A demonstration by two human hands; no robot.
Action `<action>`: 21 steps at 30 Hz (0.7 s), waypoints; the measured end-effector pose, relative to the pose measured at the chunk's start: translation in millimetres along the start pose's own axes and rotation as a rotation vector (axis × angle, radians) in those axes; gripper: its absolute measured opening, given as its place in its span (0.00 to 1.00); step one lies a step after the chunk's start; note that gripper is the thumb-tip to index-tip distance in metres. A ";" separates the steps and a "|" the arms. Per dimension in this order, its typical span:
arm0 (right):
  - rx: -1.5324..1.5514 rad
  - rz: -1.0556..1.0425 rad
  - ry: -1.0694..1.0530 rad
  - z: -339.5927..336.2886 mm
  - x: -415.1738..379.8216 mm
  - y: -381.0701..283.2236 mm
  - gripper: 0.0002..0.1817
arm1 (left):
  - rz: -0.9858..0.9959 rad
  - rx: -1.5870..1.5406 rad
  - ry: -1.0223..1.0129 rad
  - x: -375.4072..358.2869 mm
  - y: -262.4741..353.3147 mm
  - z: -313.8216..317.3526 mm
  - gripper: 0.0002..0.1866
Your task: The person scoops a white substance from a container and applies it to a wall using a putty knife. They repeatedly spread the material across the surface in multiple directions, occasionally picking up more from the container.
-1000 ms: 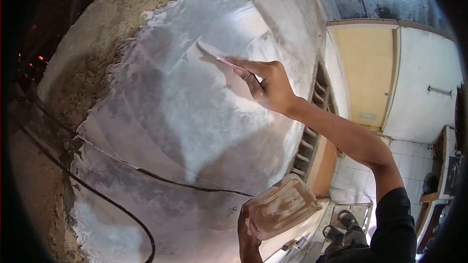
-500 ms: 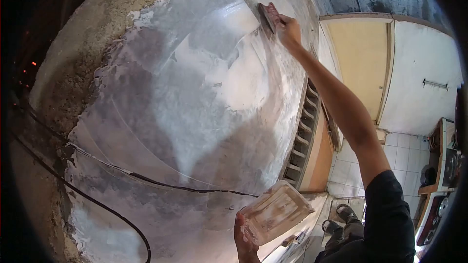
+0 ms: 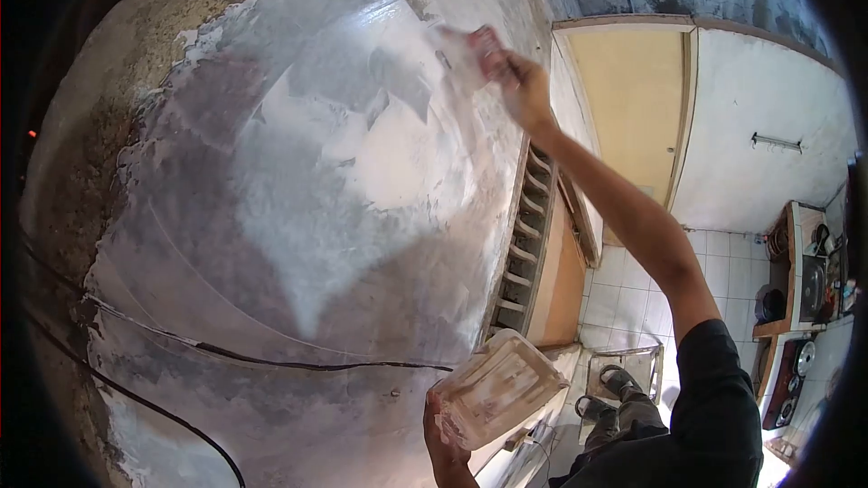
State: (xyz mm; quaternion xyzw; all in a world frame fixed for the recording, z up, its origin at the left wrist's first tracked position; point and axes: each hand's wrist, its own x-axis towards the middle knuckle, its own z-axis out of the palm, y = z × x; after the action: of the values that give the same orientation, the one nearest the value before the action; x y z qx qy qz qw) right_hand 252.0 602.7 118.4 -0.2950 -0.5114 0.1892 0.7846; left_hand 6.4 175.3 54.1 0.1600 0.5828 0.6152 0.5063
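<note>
My right hand (image 3: 526, 90) grips a reddish scraper (image 3: 486, 52) near the upper right part of the wall, blurred by motion. Whether the blade touches the wall, I cannot tell. Pale wet compound (image 3: 398, 158) lies in patches on the grey plastered wall (image 3: 298, 199). Lower down, my left hand (image 3: 440, 425) holds a clear plastic tub (image 3: 500, 389) by its left side, tilted, with whitish and brown smears inside.
Black cables (image 3: 271, 361) cross the lower wall. A vent grille (image 3: 520, 244) runs along the wall's right edge. Beyond are a yellow door (image 3: 633, 108), a stove (image 3: 797, 370) on a counter, tiled floor (image 3: 624, 289) and my sandalled feet (image 3: 606, 393).
The view has shifted, so the wall and door appear farther left. My right hand has turned the scraper and moved slightly down against the wall. The tub stays in my left hand.
</note>
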 end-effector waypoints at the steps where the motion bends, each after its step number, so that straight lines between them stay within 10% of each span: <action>1: -0.177 0.143 0.080 -6.6 10.3 -8.4 0.11 | -0.026 -0.029 -0.007 -1.5 0.1 -1.9 0.29; 21: 0.013 0.057 -0.047 -17.8 -30.4 46.8 0.13 | -0.057 -0.068 0.024 -8.1 -7.8 -24.1 0.28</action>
State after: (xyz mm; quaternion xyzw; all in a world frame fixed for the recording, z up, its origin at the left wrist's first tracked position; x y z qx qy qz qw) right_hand 256.2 615.0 61.3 -0.2996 -0.5200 0.2217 0.7686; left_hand -5.6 153.9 44.0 0.1187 0.5719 0.6217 0.5218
